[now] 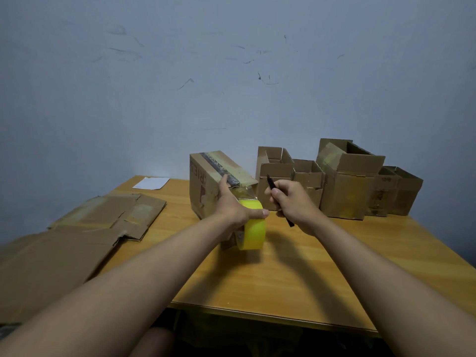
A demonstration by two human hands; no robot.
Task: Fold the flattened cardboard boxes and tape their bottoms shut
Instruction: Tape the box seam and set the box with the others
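A folded cardboard box (206, 181) stands bottom-up on the wooden table (296, 279), with old tape along its top seam. My left hand (231, 204) holds a yellow tape roll (253, 228) in front of the box, thumb on the roll, index finger pressing the seam. A clear strip of tape runs from the roll up to the box edge. My right hand (291, 202) grips a black cutter (271, 185), its tip pointing up near that strip.
Several flattened cardboard boxes (85, 235) lie at the table's left. Several folded open boxes (345, 181) stand along the back right against the wall. A white sheet of paper (150, 183) lies at the back left. The table's front edge runs close to me.
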